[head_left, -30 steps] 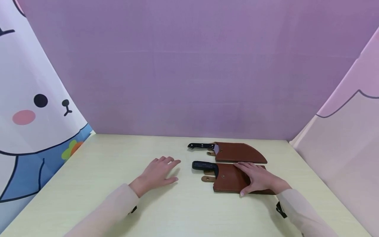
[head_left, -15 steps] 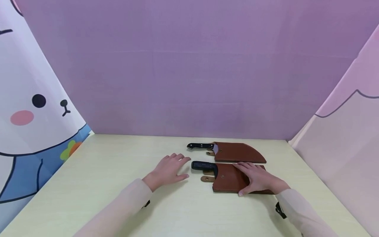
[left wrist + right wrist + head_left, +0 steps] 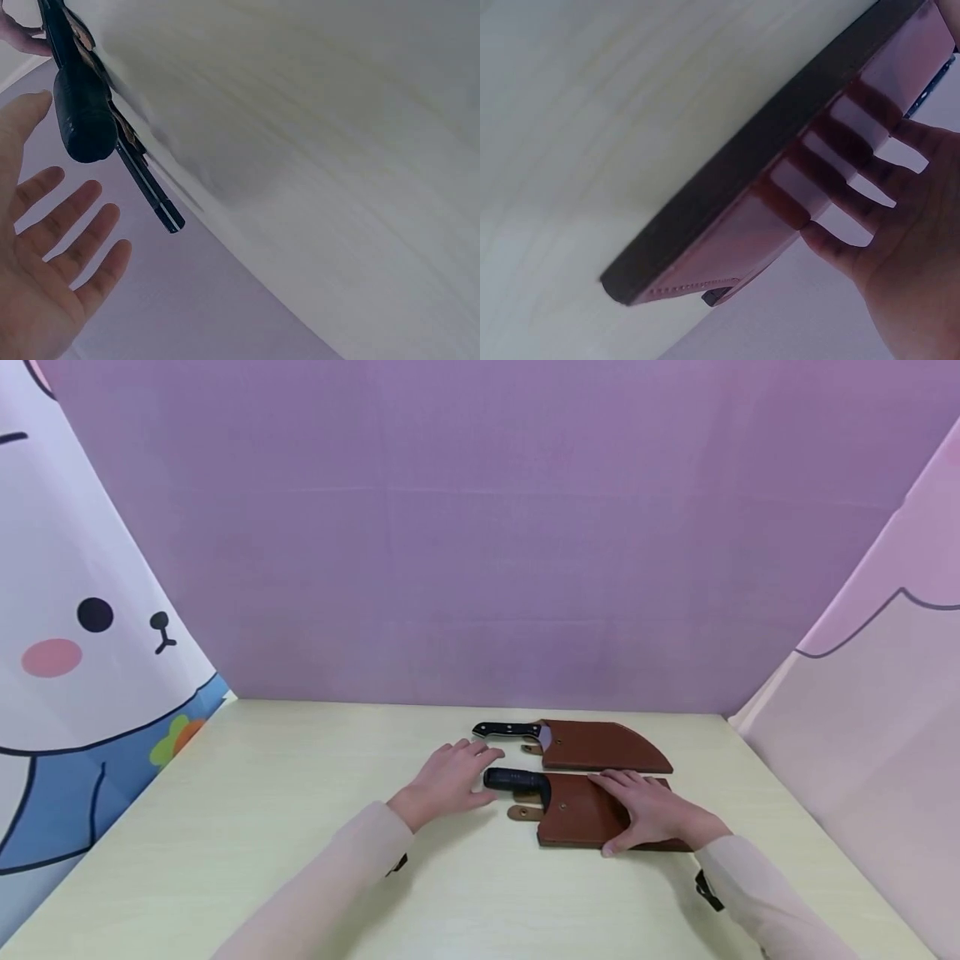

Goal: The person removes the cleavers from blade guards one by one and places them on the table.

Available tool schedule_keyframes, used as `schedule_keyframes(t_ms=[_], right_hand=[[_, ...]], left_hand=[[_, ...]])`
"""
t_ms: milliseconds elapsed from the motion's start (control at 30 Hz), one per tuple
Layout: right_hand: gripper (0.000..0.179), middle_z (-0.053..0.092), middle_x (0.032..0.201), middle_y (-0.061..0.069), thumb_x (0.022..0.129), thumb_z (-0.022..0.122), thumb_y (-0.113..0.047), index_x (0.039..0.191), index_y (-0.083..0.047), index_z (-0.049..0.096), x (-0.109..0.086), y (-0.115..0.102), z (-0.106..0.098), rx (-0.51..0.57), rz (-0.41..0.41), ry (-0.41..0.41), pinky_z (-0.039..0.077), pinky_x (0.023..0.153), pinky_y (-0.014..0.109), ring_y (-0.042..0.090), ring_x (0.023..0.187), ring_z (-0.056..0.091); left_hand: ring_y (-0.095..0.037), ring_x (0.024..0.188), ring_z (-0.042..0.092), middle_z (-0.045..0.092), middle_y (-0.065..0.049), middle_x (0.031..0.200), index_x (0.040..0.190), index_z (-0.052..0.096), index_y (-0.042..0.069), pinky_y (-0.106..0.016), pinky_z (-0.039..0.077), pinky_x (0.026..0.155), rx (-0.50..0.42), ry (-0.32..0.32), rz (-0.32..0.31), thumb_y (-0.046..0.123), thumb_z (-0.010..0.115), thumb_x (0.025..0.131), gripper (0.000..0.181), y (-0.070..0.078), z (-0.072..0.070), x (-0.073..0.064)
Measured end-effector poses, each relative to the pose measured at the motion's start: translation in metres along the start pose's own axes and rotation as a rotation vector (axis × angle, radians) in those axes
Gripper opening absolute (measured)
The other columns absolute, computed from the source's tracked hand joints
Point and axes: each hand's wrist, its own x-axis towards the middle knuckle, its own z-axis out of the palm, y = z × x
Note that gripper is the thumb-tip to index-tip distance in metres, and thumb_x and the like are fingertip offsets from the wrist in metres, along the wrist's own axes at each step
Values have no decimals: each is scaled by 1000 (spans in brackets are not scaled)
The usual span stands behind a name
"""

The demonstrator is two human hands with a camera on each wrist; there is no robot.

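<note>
Two knives lie on the table in brown leather sheaths, their handles to the left. The nearer is a cleaver with a thick black handle (image 3: 512,779), its blade hidden inside a squarish sheath (image 3: 573,814). My right hand (image 3: 648,814) rests across this sheath, thumb at the near edge. In the right wrist view its fairly straight fingers touch the sheath (image 3: 727,232). My left hand (image 3: 447,779) is spread beside the cleaver handle, with thumb and fingers apart. The left wrist view shows bare space between my left fingers (image 3: 71,214) and that handle (image 3: 85,116).
Behind the cleaver lies the second knife, with a riveted black handle (image 3: 507,729) and a curved sheath (image 3: 600,745). A strap tab (image 3: 525,812) sticks out from the nearer sheath. The pale table (image 3: 315,760) ends at a purple backdrop (image 3: 480,568), with printed side cloths.
My left hand has moved to the right and slightly farther away, up to the cleaver handle. The right hand stays on the sheath, and both knives lie in place.
</note>
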Motion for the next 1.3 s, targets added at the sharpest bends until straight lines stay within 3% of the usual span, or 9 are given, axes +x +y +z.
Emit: schedule_keyframes(t_ms=[167,500,933,1300], right_hand=[[110,34,143,18,57,65,-74,143,-14,29,1,-1,0,-1,1,-3,27,94,67,41,130,30],[111,34,144,15,56,63,-77,143,-17,29,2,2,4,-6,9,-2,28,94,66,39,131,30],[110,36,142,16,57,65,-74,142,-15,31,1,1,2,-4,-10,20,28,93,66,40,129,32],[110,36,141,15,56,65,-75,141,-15,32,1,0,2,-21,-13,26,30,92,66,38,129,33]], left_hand=[[-22,111,54,56,-2,123,130,48,20,-42,48,87,-29,-32,-4,47,60,84,55,4,2,10],[-23,109,55,56,-1,123,130,48,23,-40,48,86,-26,-93,16,49,58,84,53,14,8,22],[-17,91,57,59,0,112,127,49,22,-30,49,69,-2,-141,40,46,60,85,49,26,18,32],[-15,88,57,58,0,108,122,51,21,-28,48,68,-33,-145,62,38,61,86,42,26,27,37]])
